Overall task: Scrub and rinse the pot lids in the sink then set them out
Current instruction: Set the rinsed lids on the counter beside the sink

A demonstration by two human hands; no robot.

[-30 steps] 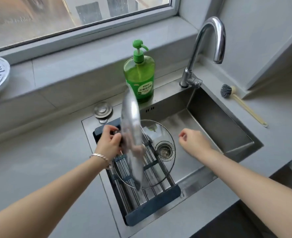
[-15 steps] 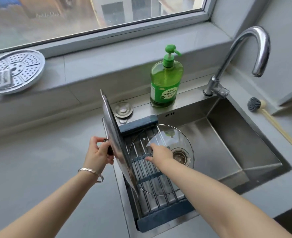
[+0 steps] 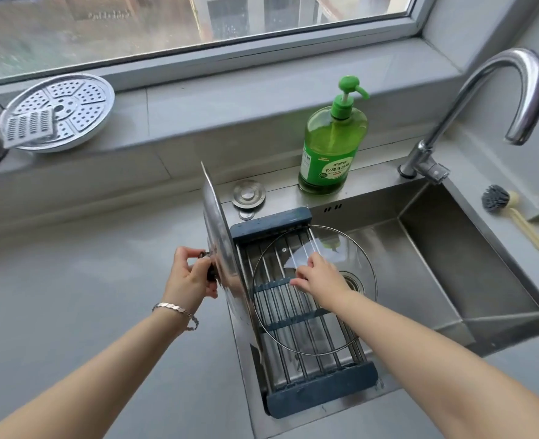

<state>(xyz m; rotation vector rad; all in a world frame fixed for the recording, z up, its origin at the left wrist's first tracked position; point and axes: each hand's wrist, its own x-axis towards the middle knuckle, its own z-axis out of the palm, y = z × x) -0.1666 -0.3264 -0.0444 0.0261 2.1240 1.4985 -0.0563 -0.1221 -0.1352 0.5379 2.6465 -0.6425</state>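
Nearest, the blue end bar of the drying rack (image 3: pixel 322 397) sits on the front rim of the sink (image 3: pixel 436 280). A glass lid (image 3: pixel 280 315) lies flat on the rack's rods, its right edge overhanging the basin above the drain. The right hand (image 3: pixel 317 277) rests on it, fingers spread and nearly straight. Just left, the left hand (image 3: pixel 189 277) grips the dark knob of a metal lid (image 3: pixel 222 236), which stands on edge along the sink's left rim. The counter (image 3: pixel 87 296) to its left lies bare and wide. The basin's right half is open. Behind stand a drain plug (image 3: pixel 248 193), soap bottle (image 3: pixel 331 147) and faucet (image 3: pixel 483 99). A brush (image 3: pixel 496 198) lies right, and a steamer plate (image 3: pixel 62 115) sits on the sill.
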